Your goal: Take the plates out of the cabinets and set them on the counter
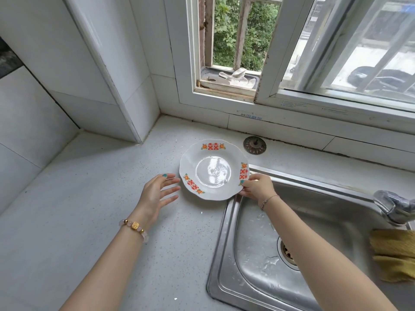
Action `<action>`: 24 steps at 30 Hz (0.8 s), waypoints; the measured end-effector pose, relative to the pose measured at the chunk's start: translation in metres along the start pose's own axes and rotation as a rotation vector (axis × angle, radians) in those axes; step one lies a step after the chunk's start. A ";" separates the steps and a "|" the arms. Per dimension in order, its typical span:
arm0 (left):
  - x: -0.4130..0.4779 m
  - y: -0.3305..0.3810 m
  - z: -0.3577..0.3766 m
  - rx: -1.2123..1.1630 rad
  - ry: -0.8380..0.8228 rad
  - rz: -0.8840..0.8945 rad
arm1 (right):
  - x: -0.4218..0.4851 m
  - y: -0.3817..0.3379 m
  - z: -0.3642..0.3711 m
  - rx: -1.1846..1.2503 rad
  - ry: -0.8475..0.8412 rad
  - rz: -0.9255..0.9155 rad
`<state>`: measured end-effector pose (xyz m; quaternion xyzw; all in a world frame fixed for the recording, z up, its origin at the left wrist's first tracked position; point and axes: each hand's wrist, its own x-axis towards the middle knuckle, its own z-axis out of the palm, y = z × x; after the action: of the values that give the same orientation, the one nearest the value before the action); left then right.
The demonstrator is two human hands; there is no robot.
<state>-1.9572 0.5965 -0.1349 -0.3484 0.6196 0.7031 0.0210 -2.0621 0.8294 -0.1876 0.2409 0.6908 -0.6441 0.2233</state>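
A white plate (213, 170) with red and orange rim patterns lies flat on the speckled counter (101, 209), just left of the sink's back corner. My right hand (258, 187) pinches the plate's right rim, thumb on top and fingers under the edge. My left hand (157, 194) hovers with straight, spread fingers just left of the plate, its fingertips a small gap from the rim.
A steel sink (280, 254) fills the lower right, with a tap (393, 207) and a yellow cloth (393, 254) at its right side. A metal drain strainer (254, 145) lies behind the plate by the window ledge. Tiled walls close the left corner.
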 end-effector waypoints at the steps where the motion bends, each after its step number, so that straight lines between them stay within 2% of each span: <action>1: -0.002 0.000 -0.001 0.002 0.000 0.003 | -0.003 0.002 0.000 -0.002 -0.002 0.004; 5: -0.012 -0.002 -0.005 -0.019 -0.005 0.012 | -0.013 0.008 0.000 0.050 -0.023 -0.005; 15: -0.029 -0.007 -0.015 -0.048 0.026 0.023 | -0.033 0.013 -0.002 -0.001 -0.052 -0.009; 21: -0.039 -0.006 -0.011 -0.063 0.017 0.058 | -0.044 0.013 -0.012 0.087 -0.099 0.012; 24: -0.049 0.002 -0.006 -0.087 -0.028 0.101 | -0.052 0.009 -0.023 0.046 -0.071 -0.055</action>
<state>-1.9183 0.6109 -0.1081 -0.3073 0.6047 0.7345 -0.0211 -2.0160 0.8503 -0.1607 0.2038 0.6739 -0.6738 0.2243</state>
